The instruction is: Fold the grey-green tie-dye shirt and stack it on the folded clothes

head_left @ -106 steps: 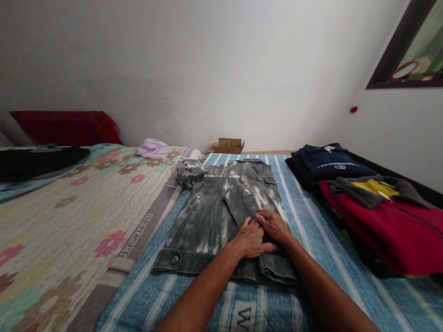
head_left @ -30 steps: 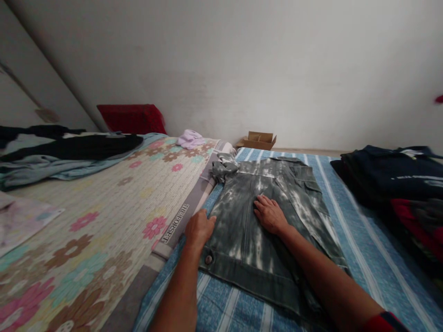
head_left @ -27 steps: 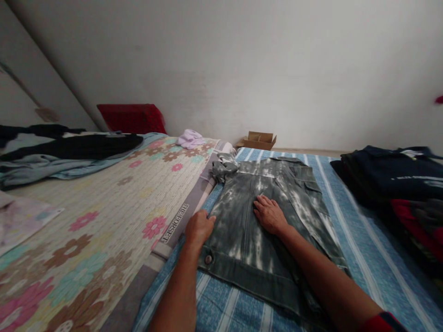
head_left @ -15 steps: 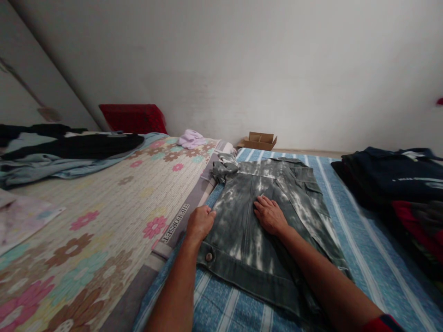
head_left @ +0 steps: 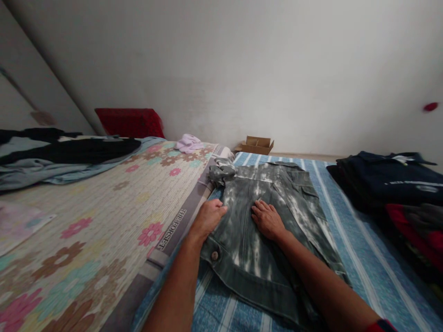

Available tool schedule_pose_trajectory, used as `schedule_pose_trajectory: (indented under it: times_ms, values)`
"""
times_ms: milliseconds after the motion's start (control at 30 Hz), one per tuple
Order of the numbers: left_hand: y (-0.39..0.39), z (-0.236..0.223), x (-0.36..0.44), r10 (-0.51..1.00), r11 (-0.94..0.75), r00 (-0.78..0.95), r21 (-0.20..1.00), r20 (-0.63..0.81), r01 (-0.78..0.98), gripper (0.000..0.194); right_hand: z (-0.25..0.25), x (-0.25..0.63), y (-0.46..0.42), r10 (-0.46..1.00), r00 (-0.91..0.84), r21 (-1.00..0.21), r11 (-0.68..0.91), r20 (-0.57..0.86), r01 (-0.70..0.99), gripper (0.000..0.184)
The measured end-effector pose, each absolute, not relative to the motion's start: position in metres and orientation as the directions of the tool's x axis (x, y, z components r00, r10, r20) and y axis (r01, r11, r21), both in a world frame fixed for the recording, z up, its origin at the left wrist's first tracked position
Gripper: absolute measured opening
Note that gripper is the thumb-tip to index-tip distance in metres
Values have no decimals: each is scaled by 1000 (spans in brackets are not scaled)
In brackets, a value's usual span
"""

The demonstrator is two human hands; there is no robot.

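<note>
Mid-frame, I note left hand [head_left: 208, 216] pinching the jacket [head_left: 249, 244] edge, right hand [head_left: 268, 220] flat on top; uneven tugging could crease it.

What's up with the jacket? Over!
Left hand gripping jacket by its edge. Right hand flat on top. Far-left sleeve bunched. Clothes pile apart, at right.
</note>
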State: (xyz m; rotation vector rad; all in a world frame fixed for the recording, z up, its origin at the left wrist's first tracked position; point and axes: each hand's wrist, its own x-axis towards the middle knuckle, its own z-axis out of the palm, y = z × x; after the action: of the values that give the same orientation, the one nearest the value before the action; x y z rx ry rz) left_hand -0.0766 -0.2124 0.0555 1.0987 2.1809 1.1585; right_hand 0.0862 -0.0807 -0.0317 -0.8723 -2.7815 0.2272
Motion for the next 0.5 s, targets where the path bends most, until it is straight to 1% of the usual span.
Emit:
schedule_pose_trajectory:
  times_ms: [133, 200, 300, 400, 500]
  values:
    - [-197, 61, -61, 891, 218, -448, 795, 76, 567, 16, -30, 85, -83, 592, -792, -223, 801, 151, 556, 36]
    - [-191, 59, -55, 911, 199, -402, 759, 89, 620, 16, -27, 84, -82, 598, -789, -231, 795, 142, 561, 35]
    - [-187, 54, -48, 928, 196, -363, 718, 84, 667, 18, -17, 82, -73, 595, -795, -247, 793, 120, 557, 29]
    - [-185, 47, -43, 929, 205, -364, 721, 70, 661, 20, 7, 70, -61, 616, -777, -252, 779, 131, 575, 28]
    - [-182, 38, -39, 933, 201, -356, 765, 41, 612, 18, 44, 42, -59, 625, -750, -239, 779, 215, 580, 29]
